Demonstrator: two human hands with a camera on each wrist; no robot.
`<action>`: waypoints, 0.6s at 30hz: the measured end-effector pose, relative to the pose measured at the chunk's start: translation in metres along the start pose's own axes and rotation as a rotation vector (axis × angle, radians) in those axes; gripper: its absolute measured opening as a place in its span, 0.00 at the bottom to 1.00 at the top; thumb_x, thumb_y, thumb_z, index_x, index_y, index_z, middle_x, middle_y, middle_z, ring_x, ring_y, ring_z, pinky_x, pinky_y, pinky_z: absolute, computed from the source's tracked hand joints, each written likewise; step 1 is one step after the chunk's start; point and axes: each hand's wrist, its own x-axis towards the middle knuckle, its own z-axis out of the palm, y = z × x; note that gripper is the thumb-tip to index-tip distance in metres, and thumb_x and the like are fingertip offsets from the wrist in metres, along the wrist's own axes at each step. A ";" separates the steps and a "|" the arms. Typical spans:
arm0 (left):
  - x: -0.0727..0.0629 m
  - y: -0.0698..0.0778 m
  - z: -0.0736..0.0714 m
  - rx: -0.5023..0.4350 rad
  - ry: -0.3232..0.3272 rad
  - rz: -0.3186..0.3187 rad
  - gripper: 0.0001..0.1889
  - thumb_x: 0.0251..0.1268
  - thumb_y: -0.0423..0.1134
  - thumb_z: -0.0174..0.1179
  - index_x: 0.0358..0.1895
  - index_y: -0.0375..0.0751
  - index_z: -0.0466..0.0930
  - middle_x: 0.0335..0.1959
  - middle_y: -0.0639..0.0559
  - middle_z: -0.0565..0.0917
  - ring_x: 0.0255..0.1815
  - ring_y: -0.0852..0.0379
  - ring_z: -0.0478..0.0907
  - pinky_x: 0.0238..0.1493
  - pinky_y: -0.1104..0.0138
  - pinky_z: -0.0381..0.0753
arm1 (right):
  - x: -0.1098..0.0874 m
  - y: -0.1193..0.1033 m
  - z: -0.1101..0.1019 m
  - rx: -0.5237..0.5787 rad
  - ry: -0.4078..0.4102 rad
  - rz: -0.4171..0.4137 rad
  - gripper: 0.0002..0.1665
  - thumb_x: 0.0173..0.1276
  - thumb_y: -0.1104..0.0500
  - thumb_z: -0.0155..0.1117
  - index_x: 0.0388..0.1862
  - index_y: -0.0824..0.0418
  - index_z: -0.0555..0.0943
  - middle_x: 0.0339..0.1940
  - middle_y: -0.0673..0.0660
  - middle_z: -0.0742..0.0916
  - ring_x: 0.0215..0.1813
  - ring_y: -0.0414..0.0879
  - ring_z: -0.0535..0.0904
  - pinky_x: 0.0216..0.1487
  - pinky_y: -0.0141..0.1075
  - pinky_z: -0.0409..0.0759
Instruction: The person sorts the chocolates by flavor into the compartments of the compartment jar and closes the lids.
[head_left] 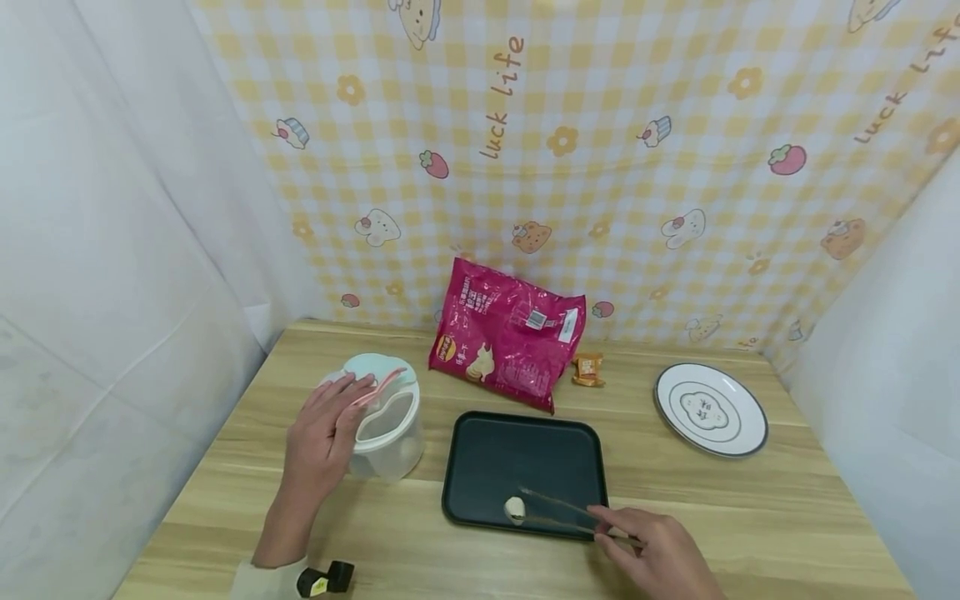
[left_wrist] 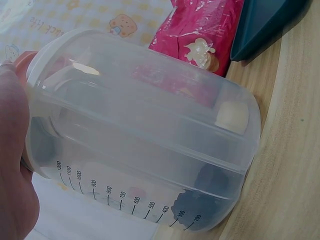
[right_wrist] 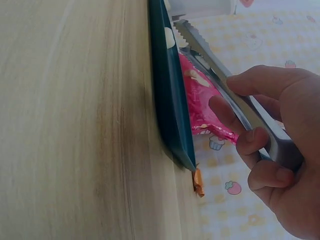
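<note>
My left hand holds the lid of a clear plastic storage jar, with a raised pink flap between thumb and fingers. Through the jar's wall in the left wrist view, a pale piece and a dark patch show near the bottom. My right hand grips metal tongs with their arms spread. On the dark green tray, a small white piece lies by the tong tips; whether they touch it I cannot tell.
A magenta snack bag lies behind the tray, with a small orange packet to its right. Farther right is a white plate with a dark rim. A checked cloth hangs behind the wooden table.
</note>
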 end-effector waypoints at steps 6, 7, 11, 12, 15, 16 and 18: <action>-0.001 -0.002 0.002 0.001 0.014 0.012 0.19 0.81 0.44 0.52 0.57 0.36 0.87 0.57 0.46 0.87 0.61 0.39 0.80 0.75 0.55 0.63 | -0.001 0.002 0.003 0.006 -0.019 0.002 0.18 0.66 0.65 0.74 0.55 0.60 0.88 0.34 0.37 0.87 0.24 0.27 0.70 0.21 0.27 0.72; -0.001 -0.002 0.002 0.002 0.015 0.015 0.19 0.82 0.45 0.52 0.57 0.36 0.87 0.57 0.46 0.87 0.61 0.40 0.80 0.75 0.55 0.63 | -0.001 0.002 0.003 0.002 -0.016 0.009 0.18 0.66 0.65 0.74 0.55 0.60 0.89 0.34 0.37 0.87 0.24 0.27 0.70 0.21 0.27 0.72; -0.002 -0.003 0.002 0.004 0.007 0.012 0.19 0.82 0.45 0.52 0.57 0.37 0.87 0.57 0.46 0.87 0.62 0.41 0.80 0.75 0.56 0.62 | -0.001 0.002 0.007 -0.013 -0.001 0.033 0.17 0.65 0.65 0.74 0.54 0.57 0.89 0.33 0.34 0.86 0.24 0.27 0.70 0.21 0.27 0.72; -0.002 -0.003 0.002 0.004 0.007 0.011 0.19 0.82 0.45 0.52 0.57 0.37 0.87 0.57 0.46 0.87 0.63 0.41 0.80 0.75 0.56 0.62 | -0.001 0.002 0.008 -0.016 0.002 0.037 0.17 0.66 0.64 0.74 0.54 0.57 0.89 0.32 0.34 0.85 0.24 0.27 0.70 0.21 0.27 0.71; -0.002 -0.003 0.002 0.003 0.012 0.014 0.19 0.82 0.45 0.51 0.57 0.37 0.87 0.57 0.47 0.87 0.62 0.42 0.80 0.75 0.55 0.63 | -0.001 0.001 0.010 -0.024 0.013 0.045 0.17 0.66 0.63 0.74 0.53 0.56 0.90 0.31 0.34 0.85 0.22 0.27 0.68 0.20 0.27 0.70; -0.001 -0.003 0.002 0.003 0.015 0.016 0.19 0.82 0.46 0.51 0.57 0.37 0.87 0.57 0.47 0.87 0.62 0.41 0.80 0.75 0.55 0.63 | -0.001 0.000 0.011 -0.029 0.017 0.051 0.17 0.66 0.63 0.75 0.53 0.56 0.90 0.31 0.34 0.85 0.22 0.27 0.68 0.20 0.27 0.70; -0.001 -0.003 0.003 -0.001 0.017 0.019 0.19 0.82 0.46 0.51 0.57 0.37 0.87 0.57 0.47 0.87 0.62 0.41 0.80 0.75 0.55 0.63 | 0.000 -0.001 0.013 -0.037 0.023 0.063 0.17 0.65 0.63 0.75 0.53 0.56 0.90 0.31 0.36 0.85 0.22 0.28 0.68 0.19 0.27 0.70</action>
